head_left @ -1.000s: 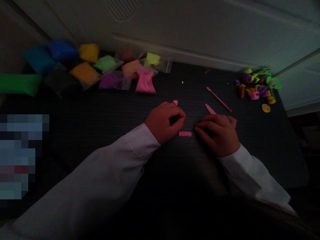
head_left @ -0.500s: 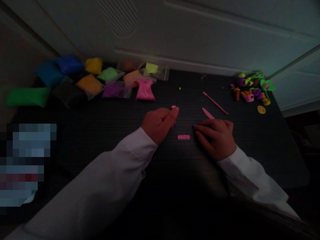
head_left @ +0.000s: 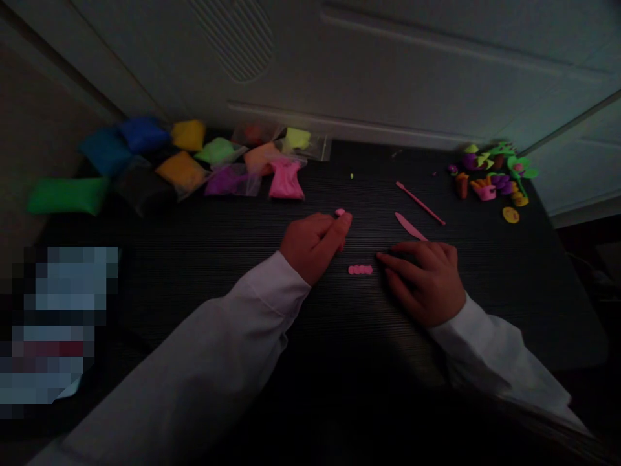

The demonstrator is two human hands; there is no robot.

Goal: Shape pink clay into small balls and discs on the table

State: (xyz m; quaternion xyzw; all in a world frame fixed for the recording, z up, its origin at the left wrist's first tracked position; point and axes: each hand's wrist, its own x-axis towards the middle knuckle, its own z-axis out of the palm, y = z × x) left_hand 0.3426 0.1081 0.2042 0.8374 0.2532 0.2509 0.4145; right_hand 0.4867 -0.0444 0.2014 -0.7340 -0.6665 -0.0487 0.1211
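My left hand [head_left: 315,247] is closed, with its thumb and fingers pinching a lump of pink clay [head_left: 340,212] that pokes out above the fingertips. Most of that lump is hidden by the hand. A short row of overlapping flat pink clay discs [head_left: 360,270] lies on the dark table between my two hands. My right hand [head_left: 427,279] rests on the table just right of the row, fingers apart and stretched forward, with nothing visible in them. Beyond its knuckles lies a pink clay knife [head_left: 410,226], and farther back a thin pink modelling stick [head_left: 421,203].
Bags of coloured clay, including a pink one [head_left: 286,179] and a green one [head_left: 68,195], spread across the back left. Small clay figures [head_left: 485,188] cluster at the back right. A tiny yellow-green crumb [head_left: 352,176] lies mid-table. A pixelated object [head_left: 63,310] is at left.
The whole view has shifted slightly, so everything appears a little lower and to the right. Both hands keep nearly the same pose over the table.
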